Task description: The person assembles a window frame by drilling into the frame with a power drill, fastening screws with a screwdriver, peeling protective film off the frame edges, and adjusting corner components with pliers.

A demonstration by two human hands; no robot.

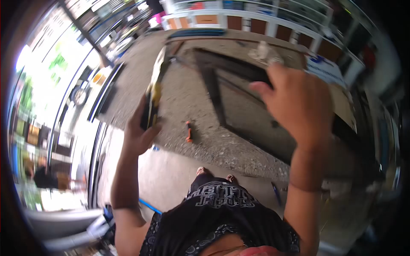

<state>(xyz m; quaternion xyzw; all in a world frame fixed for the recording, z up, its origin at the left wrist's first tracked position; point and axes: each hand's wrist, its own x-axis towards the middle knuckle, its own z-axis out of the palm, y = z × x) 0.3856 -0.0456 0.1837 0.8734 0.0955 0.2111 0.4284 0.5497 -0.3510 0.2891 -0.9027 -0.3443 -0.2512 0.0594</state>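
My left hand (143, 134) is closed round the black-and-yellow grip of a tool (153, 96) whose long pale end points up and away from me. My right hand (294, 100), smeared by motion, is over the top bar of a dark rectangular frame (214, 96). Its thumb stands apart from the forefinger and nothing shows between them; the other fingers are mostly hidden. Whether this hand touches the frame I cannot tell. Between my hands, an orange-and-black tool (188, 131) lies on the rough grey-brown surface (175, 106).
Dark strips (196, 33) lie at the far edge, near a crumpled pale cloth (265, 53). Shelving (252, 19) stands behind. Long dark bars (106, 91) are at the left, and a person (47, 177) is farther off. A dark slim object (276, 193) lies near my feet.
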